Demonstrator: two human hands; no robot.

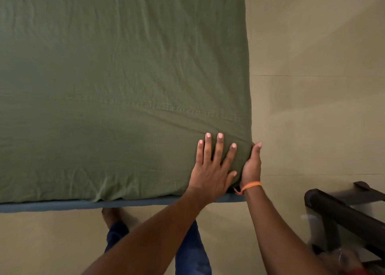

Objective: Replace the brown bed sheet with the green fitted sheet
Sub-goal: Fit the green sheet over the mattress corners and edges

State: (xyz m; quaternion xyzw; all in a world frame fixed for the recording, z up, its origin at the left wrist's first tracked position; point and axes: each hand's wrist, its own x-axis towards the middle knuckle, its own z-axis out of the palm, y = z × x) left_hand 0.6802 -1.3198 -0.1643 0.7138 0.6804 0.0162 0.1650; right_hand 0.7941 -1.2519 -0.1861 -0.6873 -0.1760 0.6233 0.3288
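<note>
green sheet drawn over the near right corner of the bed

head view: the green fitted sheet point(116, 82) covers the mattress from the top edge of the picture down to the near side and fills most of the frame from 9 o'clock through 12 to about 2 o'clock. it lies mostly flat, with fine wrinkles and a stitched seam running across it just below the middle. creases fan out from the near right corner, at about 4 o'clock from the centre of the picture.

the left hand point(212, 168) lies palm down on the top of the sheet beside that corner. its fingers point(218, 149) are straight and spread, pointing toward 12 o'clock, pressing the cloth and grasping nothing. the right hand point(251, 166) is set against the right side of the same corner, just at 3 o'clock from the left hand. its thumb points up along the corner edge, and its other fingers are hidden behind the cloth, so whether they grip the sheet cannot be told. an orange wristband point(249, 186) circles the right wrist.

along the near side, at 6 to 7 o'clock, the sheet's lower hem is bunched and a blue-grey strip point(62, 206) of the bed shows beneath it. below that are the person's legs in blue trousers point(191, 251) and a bare foot point(113, 215) on the beige floor point(312, 87). at 4 to 5 o'clock, near the right edge, stands a dark piece of furniture point(341, 214), well apart from the bed.
</note>
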